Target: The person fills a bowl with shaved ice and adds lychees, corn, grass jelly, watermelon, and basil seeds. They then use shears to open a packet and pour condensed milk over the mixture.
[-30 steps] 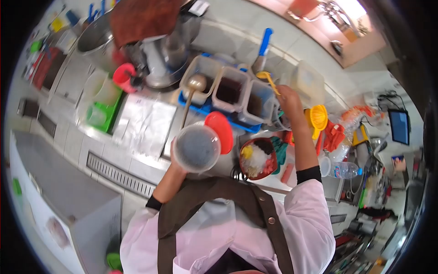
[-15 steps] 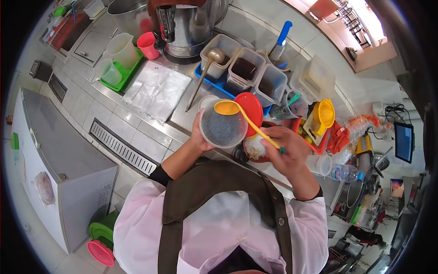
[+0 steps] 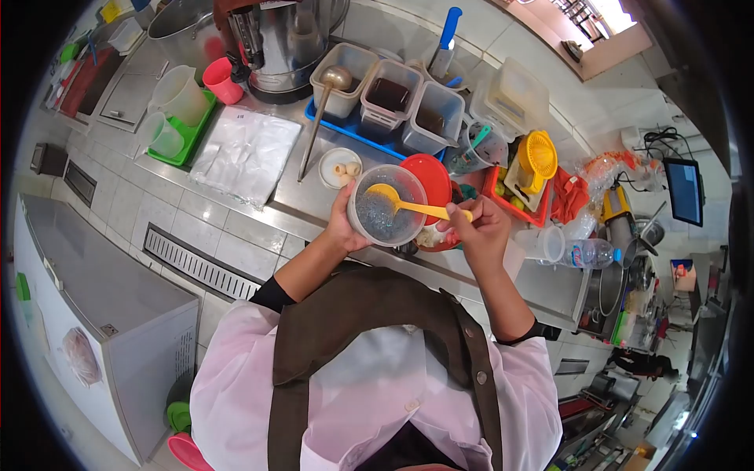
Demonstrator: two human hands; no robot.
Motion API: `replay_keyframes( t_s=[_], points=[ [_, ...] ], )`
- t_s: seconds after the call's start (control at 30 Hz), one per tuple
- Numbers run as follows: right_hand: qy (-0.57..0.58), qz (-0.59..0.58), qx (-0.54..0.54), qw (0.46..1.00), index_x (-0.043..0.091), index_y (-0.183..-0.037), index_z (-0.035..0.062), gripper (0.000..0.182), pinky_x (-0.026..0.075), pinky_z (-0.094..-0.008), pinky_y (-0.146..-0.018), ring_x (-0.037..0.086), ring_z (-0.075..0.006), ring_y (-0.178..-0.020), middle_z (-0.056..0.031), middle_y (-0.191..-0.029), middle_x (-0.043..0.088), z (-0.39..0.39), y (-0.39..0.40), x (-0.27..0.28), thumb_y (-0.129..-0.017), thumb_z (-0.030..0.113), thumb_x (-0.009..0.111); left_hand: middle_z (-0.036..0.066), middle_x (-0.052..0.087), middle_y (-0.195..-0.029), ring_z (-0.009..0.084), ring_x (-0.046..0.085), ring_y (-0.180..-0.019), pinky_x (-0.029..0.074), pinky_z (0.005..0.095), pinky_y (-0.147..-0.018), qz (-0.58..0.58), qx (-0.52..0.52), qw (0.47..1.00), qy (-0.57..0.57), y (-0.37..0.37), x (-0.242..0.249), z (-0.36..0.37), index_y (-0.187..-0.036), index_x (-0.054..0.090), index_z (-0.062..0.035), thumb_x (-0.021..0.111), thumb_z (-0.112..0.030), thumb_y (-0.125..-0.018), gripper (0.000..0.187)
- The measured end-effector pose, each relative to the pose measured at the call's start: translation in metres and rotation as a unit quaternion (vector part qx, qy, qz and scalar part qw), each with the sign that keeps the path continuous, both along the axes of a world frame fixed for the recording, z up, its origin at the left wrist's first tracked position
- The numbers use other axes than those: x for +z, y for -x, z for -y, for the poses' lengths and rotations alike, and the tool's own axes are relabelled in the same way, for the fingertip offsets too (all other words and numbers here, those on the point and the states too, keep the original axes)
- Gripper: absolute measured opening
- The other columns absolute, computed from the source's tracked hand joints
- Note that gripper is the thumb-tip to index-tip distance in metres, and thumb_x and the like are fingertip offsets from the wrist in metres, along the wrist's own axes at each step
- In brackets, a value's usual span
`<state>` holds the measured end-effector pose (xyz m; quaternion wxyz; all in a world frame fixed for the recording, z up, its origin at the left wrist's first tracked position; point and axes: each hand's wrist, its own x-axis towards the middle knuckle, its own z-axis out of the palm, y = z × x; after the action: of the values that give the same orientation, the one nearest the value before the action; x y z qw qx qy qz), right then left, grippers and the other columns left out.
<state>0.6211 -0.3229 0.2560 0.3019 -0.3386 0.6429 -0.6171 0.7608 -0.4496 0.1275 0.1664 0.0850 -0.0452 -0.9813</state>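
Observation:
My left hand [image 3: 343,225] is closed round the left side of a clear plastic tub [image 3: 415,229], which is tilted toward me. Dark, speckled, jelly-like seeds [image 3: 377,218] lie inside it. Between the fingers of my right hand [image 3: 481,228] is the handle of a yellow spoon [image 3: 424,209], its bowl down in the seeds. A small white dish [image 3: 330,174] holding pale round balls [image 3: 346,169] sits just beyond the tub. Behind the tub's right side shows a red lid [image 3: 434,184].
A blue tray [image 3: 357,140] bears containers of dark liquid and a ladle [image 3: 318,122]. Plastic bags [image 3: 243,153] and a green tray [image 3: 186,145] with measuring jugs lie left. A red basket [image 3: 503,196], yellow juicer [image 3: 539,155] and water bottle [image 3: 591,253] stand right.
My right hand has lowered the yellow spoon from above the tub's rim into the seeds. The view has shifted, and the dish of pale balls now shows more fully.

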Motion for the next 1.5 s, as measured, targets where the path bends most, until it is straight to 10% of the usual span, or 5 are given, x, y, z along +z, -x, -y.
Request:
replay_keyframes(
  t_s=[0.57, 0.9, 1.2, 1.3, 1.5],
  points=[
    [-0.017, -0.039, -0.08, 0.996, 0.052, -0.099, 0.0047, 0.019, 0.04, -0.0166, -0.055, 0.049, -0.0049, -0.062, -0.003, -0.085, 0.052, -0.004, 0.028, 0.009, -0.082, 0.009, 0.06, 0.015, 0.047, -0.125, 0.0326, 0.047, -0.113, 0.039, 0.0487, -0.095, -0.015, -0.008, 1.0, -0.021, -0.023, -0.024, 0.008, -0.127, 0.041, -0.0075, 0.031, -0.055, -0.085, 0.064],
    [-0.123, -0.394, -0.085, 0.907, 0.055, -0.097, -0.0017, 0.035, 0.048, -0.0329, -0.056, 0.063, -0.0218, -0.066, -0.0158, -0.068, 0.06, 0.154, 0.055, -0.087, -0.072, 0.018, 0.07, 0.013, 0.047, -0.125, 0.0312, 0.048, -0.112, 0.042, 0.0549, -0.088, 0.003, 0.056, 0.998, 0.015, -0.087, -0.044, 0.037, -0.122, 0.046, -0.0107, 0.047, -0.057, -0.079, 0.063],
    [-0.096, -0.044, -0.147, 0.983, 0.059, -0.075, -0.0043, 0.03, 0.048, -0.0395, -0.066, 0.06, -0.0374, -0.067, -0.0207, -0.072, 0.061, 0.22, 0.089, -0.083, -0.07, 0.022, 0.071, 0.013, 0.04, -0.132, 0.0287, 0.044, -0.117, 0.04, 0.0529, -0.092, 0.059, 0.191, 0.98, 0.021, -0.13, -0.049, 0.068, -0.128, 0.04, -0.0099, 0.046, -0.065, -0.074, 0.077],
    [-0.254, -0.378, -0.114, 0.883, 0.059, -0.075, -0.0036, 0.032, 0.048, -0.0377, -0.066, 0.061, -0.0343, -0.07, -0.0191, -0.072, 0.062, 0.217, 0.064, -0.066, -0.068, 0.024, 0.073, 0.013, 0.04, -0.132, 0.028, 0.044, -0.117, 0.04, 0.0522, -0.092, 0.056, 0.199, 0.977, 0.054, -0.141, -0.051, 0.079, -0.128, 0.041, -0.0096, 0.045, -0.065, -0.075, 0.077],
    [-0.23, -0.26, -0.106, 0.932, 0.061, -0.068, 0.0012, 0.017, 0.049, -0.0341, -0.064, 0.063, -0.0283, -0.068, -0.0161, -0.07, 0.062, 0.218, 0.071, -0.103, -0.057, 0.009, 0.072, 0.014, 0.039, -0.133, 0.0284, 0.045, -0.116, 0.041, 0.0505, -0.092, 0.034, 0.201, 0.977, 0.064, -0.137, -0.044, 0.102, -0.127, 0.041, -0.0085, 0.044, -0.065, -0.076, 0.076]
  ],
)
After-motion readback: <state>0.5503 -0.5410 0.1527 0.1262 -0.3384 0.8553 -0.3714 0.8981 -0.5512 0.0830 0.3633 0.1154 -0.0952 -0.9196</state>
